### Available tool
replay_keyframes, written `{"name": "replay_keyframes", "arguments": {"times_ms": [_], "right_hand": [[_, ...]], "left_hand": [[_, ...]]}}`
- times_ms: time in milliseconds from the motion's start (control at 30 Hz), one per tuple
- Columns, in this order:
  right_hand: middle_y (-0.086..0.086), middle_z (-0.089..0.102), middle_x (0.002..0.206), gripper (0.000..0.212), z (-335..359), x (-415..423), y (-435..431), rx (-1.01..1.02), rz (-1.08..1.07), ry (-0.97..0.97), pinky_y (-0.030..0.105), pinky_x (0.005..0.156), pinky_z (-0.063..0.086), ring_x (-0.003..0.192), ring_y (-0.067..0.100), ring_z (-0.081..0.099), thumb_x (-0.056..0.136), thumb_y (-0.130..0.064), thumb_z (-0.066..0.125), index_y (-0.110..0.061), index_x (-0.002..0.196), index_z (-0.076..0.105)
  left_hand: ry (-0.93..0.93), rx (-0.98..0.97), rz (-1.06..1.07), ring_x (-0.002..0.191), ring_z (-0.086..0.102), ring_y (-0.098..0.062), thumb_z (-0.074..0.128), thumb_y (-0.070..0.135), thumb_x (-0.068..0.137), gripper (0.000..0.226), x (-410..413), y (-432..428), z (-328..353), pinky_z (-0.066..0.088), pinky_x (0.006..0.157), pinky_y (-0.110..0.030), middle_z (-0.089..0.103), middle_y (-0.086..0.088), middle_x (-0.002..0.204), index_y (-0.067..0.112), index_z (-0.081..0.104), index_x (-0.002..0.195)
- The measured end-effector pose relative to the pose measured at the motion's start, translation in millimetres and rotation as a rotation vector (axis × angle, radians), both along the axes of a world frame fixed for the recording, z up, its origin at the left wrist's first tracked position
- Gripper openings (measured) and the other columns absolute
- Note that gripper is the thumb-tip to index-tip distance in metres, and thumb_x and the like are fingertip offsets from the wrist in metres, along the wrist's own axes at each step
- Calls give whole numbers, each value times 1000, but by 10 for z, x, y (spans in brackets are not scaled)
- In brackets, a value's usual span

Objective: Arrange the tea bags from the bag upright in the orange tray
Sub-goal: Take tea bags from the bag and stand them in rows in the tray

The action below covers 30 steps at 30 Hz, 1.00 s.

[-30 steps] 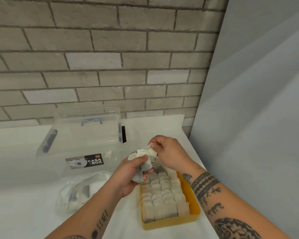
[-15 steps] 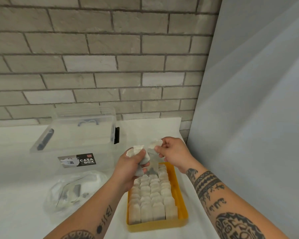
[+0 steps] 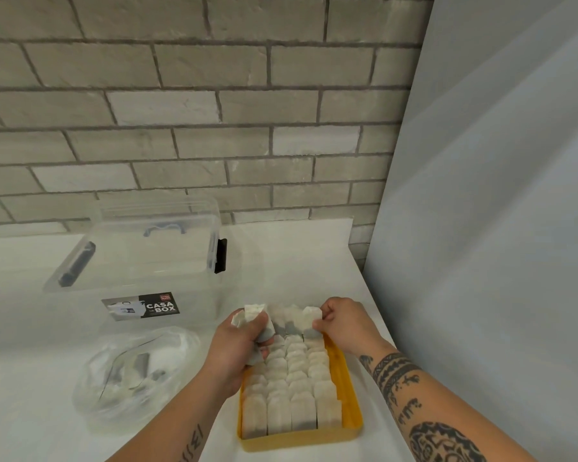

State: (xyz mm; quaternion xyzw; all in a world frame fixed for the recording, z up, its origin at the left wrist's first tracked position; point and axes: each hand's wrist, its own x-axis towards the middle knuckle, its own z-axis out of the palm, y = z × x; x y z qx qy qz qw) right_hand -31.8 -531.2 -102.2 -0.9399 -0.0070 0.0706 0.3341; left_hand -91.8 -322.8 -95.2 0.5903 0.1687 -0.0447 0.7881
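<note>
Both lowered to the far end of the orange plastic tray [image 3: 349, 391], the right hand [image 3: 346, 325] pinches a white paper tea bag [image 3: 309, 323], seemingly light and limp, near its top, while the left hand [image 3: 241, 348] clutches spares [image 3: 252, 316].

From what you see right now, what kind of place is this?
Probably an indoor sorting station: a white-covered table against a grey brick wall, a plain grey panel at the right, and a clear storage box near an orange tray of tea bags.
</note>
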Motion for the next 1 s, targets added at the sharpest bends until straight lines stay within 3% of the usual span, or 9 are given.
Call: {"name": "replay_keyframes", "arguments": {"times_ms": [200,367,533,633,833,933,1000], "right_hand": [[-9,66,85,11,-74,-35,57,-126,-19,-87,24,62,51,76,10,62,90,-35,68,-29,97,62],[-11,64,84,23,-95,-58,40,-55,-66,-181,25,65,55,74,9,62,89,-36,70,-31,101,51],[-11,65,86,25,-91,-55,24,-17,-69,-156,25,67,54,76,7,62,89,-36,71,-30,106,55],[-12,64,85,24,-84,-71,21,-9,-61,-159,23,66,52,77,7,61,89,-35,72,-29,107,56],[-13,63,87,26,-41,-104,25,13,-48,-167,21,69,52,80,5,60,89,-36,72,-29,110,58],[-14,61,88,25,29,-124,53,32,-53,-192,19,67,49,81,4,59,91,-38,70,-29,111,58],[-13,62,90,22,102,-150,123,66,-45,-234,17,66,46,81,3,59,92,-39,68,-28,110,61]], "left_hand": [[-3,24,-10,57,64,-16,65,16,98,15,-7,13,-2,49,57,-33,71,-10,80,4,67,108],[-11,4,-10,55,64,-16,64,15,99,13,-11,12,8,49,54,-31,71,-11,80,5,66,107],[-11,-27,14,72,65,-26,67,17,98,17,2,73,-20,49,56,-34,69,-14,85,4,65,108],[13,-51,26,67,58,-24,66,18,97,22,18,139,-35,47,56,-34,67,-15,85,3,64,113],[56,-63,47,82,67,-29,58,17,99,23,-2,210,-41,48,58,-33,75,-20,102,9,64,120],[54,-70,34,79,66,-27,58,15,99,24,-19,213,-37,48,56,-31,73,-25,109,8,63,121],[41,-54,18,74,67,-24,61,13,98,22,-36,219,-30,49,55,-30,74,-23,104,8,63,119]]}}
